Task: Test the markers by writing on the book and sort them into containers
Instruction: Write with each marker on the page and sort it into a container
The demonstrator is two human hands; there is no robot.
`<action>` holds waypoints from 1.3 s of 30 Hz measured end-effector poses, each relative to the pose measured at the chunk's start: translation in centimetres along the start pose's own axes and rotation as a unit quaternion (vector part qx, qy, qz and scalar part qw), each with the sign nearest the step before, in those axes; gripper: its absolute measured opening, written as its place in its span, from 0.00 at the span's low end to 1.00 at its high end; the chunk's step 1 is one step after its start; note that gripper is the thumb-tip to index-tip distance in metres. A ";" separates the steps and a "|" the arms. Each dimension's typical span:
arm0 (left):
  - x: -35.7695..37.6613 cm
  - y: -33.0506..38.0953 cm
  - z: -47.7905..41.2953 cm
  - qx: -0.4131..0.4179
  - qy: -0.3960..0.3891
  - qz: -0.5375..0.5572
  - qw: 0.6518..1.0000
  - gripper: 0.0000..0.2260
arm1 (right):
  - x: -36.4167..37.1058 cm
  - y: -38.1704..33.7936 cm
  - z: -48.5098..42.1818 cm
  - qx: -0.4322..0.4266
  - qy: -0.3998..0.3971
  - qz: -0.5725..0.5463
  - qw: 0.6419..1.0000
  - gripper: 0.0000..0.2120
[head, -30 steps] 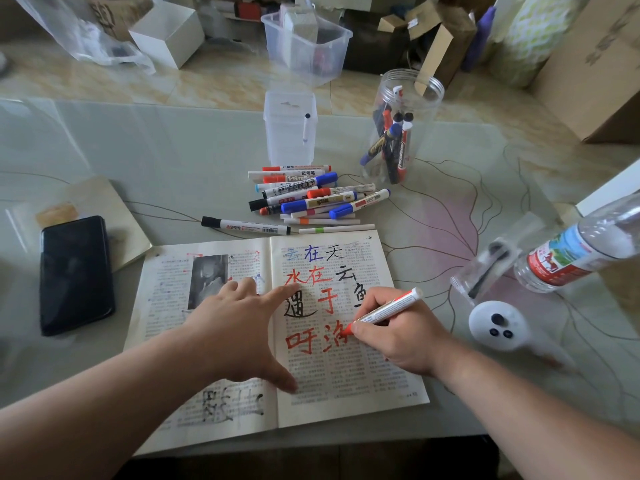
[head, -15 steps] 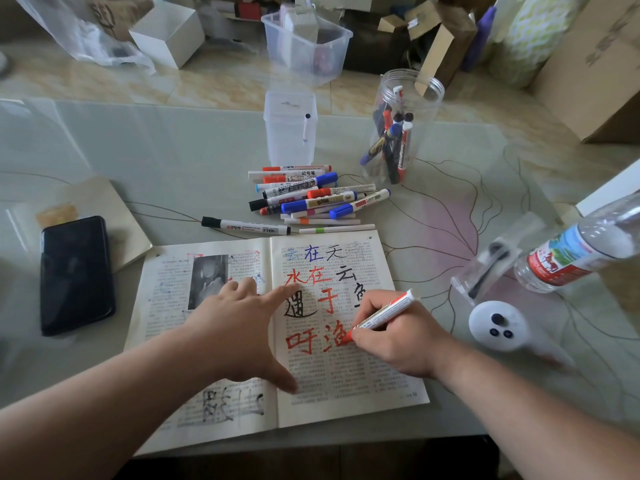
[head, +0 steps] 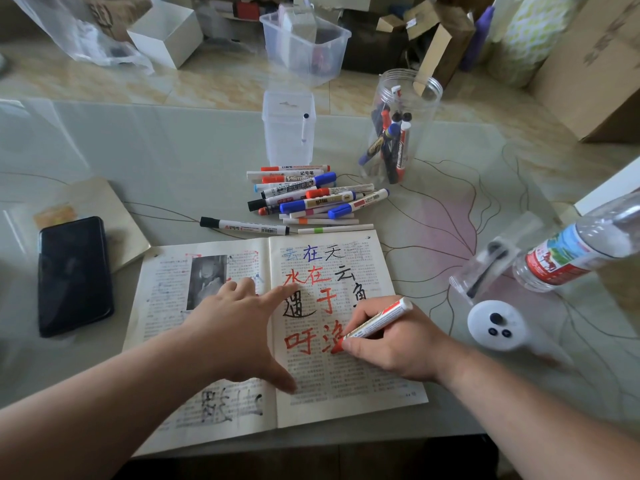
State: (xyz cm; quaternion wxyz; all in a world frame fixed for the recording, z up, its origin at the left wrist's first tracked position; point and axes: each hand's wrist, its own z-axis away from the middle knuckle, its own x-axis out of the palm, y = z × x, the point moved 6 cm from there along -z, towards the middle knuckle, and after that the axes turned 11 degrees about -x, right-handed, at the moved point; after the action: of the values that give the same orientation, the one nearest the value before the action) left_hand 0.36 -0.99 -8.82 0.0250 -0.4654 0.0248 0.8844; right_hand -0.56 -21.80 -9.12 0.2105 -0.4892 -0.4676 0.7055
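Spanning the gutter of the book, the left hand is laid flat; a red marker is gripped mid-page by the right hand.

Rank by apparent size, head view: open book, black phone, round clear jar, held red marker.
1. open book
2. black phone and round clear jar: they look alike, and the jar stands farther off, so unranked
3. red marker

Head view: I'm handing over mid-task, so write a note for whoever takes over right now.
Left hand: open, pressing the book flat.
Right hand: grip on the red marker, tip on the right page at a red character.
Done: several characters are on the pages; the round jar holds several markers, the square container holds one.
Left: sort this marker, then test the pile beyond the book.
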 end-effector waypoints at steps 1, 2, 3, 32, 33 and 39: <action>0.0 0.0 0.0 0.000 0.000 0.000 1.000 0.62 | 0.0 0.0 0.0 0.003 -0.001 0.003 1.000 0.04; 0.0 0.0 0.0 -0.001 0.000 0.000 1.000 0.61 | 0.1 0.0 0.0 0.004 -0.001 0.007 1.000 0.04; 0.0 0.0 0.0 -0.001 0.000 0.000 1.000 0.61 | 0.1 0.0 0.0 0.007 -0.001 0.011 1.000 0.05; -3.9 3.4 3.9 0.164 -0.008 0.380 0.910 0.60 | -2.0 -5.5 -0.8 -0.026 0.067 -0.352 0.933 0.02; -3.9 3.5 4.2 0.180 -0.020 0.406 0.896 0.59 | -2.1 -6.1 -0.8 -0.041 0.069 -0.342 0.936 0.02; -4.2 3.9 5.3 0.224 -0.066 0.453 0.861 0.58 | -2.3 -7.0 -0.7 -0.054 0.082 -0.358 0.929 0.02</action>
State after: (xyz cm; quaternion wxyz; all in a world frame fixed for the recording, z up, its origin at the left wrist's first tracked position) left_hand -1.85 -4.58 -2.32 -0.2731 -0.3248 0.4283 0.7978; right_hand -0.12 -19.91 -1.99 0.4602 -0.3562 -0.6298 0.5145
